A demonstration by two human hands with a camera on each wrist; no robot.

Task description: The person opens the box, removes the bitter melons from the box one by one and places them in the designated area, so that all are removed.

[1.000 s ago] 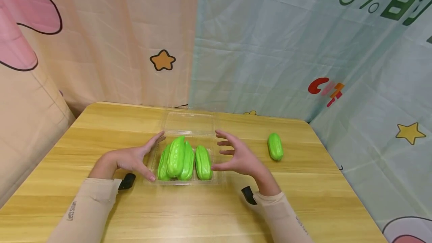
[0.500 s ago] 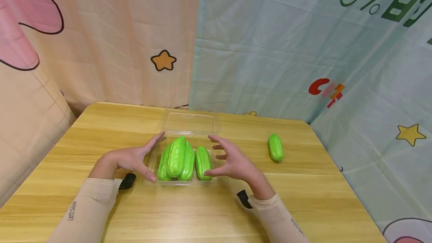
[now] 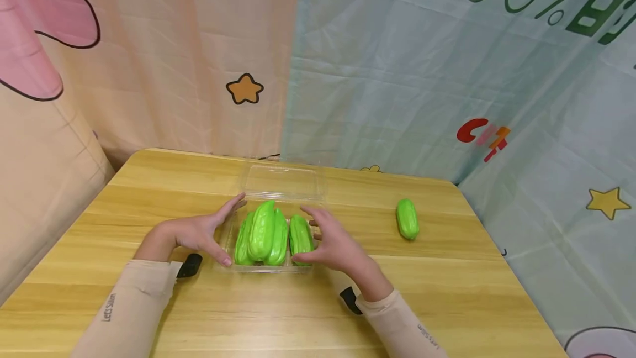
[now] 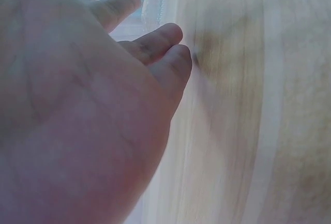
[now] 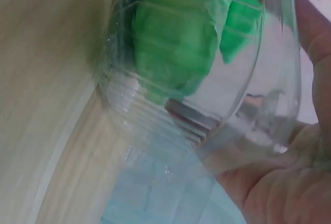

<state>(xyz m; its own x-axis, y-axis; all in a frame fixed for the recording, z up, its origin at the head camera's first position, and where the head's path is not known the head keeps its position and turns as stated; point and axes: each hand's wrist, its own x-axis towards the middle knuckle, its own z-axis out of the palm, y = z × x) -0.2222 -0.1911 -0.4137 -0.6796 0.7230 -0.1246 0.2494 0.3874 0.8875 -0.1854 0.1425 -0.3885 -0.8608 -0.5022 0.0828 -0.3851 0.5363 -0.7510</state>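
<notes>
A clear plastic clamshell container sits on the table, its lid folded back. Several glossy green bitter gourds lie bunched at its left, one on top of the others. A single gourd lies apart at its right. My left hand spreads thumb and fingers beside the container's left end; its fingers reach toward the plastic wall in the left wrist view. My right hand spans the right end, thumb and fingers parted and overlapping the right gourd. Through the plastic, fingers show below a gourd in the right wrist view.
Another green gourd lies by itself on the right part of the wooden table. Printed curtains hang close behind the table's back edge and along both sides.
My right hand has moved left and slightly nearer, from beside the container to over its right end. The left hand holds its place. The gourds and container stay put.
</notes>
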